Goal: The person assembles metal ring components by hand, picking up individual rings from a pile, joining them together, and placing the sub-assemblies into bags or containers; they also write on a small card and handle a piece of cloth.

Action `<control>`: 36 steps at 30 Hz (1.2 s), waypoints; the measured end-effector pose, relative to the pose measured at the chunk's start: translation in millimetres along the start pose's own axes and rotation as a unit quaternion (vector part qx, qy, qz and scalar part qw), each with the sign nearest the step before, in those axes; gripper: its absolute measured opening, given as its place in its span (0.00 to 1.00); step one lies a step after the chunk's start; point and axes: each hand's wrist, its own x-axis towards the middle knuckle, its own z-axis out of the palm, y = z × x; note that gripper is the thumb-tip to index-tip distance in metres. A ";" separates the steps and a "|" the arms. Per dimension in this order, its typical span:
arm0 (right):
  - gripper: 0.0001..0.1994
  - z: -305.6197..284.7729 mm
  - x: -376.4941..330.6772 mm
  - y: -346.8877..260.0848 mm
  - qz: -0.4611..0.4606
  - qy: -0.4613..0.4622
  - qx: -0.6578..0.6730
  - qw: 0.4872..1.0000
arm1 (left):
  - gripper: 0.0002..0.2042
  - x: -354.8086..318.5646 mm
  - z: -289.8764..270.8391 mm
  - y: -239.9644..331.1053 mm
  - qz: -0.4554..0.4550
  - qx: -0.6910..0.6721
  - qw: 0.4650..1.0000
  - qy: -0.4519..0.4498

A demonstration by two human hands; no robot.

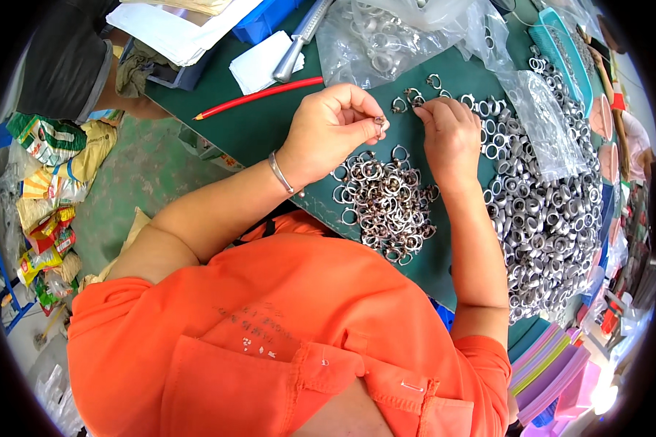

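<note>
The green tabletop (255, 130) carries one red pencil (262, 98) at the left hand's (321, 135) 10 o'clock and two ring heaps, uncountable: the small heap (390, 197) at the right hand's (452, 142) 7 o'clock, the large heap (550, 226) at its 4. The left fingers pinch one ring (379, 122); the right fingers are by a loose ring (414, 95), whether gripping I cannot tell. Apparently rings are being handled singly, calling next for a light, precise pinch.

Left hand (335, 125) pinches with curled fingers (358, 132); right hand (450, 138) bends palm-down.
</note>
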 end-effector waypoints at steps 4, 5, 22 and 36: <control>0.02 -12.9 -3.3 -14.6 0.132 -0.019 0.142 0.981 | 0.04 0.8 2.0 3.0 -0.012 0.013 1.000 -0.001; 0.03 -16.7 -5.0 -18.5 0.253 -0.052 0.254 0.932 | 0.05 1.1 3.0 3.2 -0.030 0.020 0.999 0.005; 0.12 -40.6 -28.6 -51.9 0.359 -0.082 0.574 0.732 | 0.03 -8.1 18.5 7.6 0.102 0.234 0.964 -0.074; 0.09 -42.0 -31.3 -46.8 0.425 -0.081 0.702 0.566 | 0.05 -6.0 17.4 9.7 -0.059 0.061 0.994 -0.069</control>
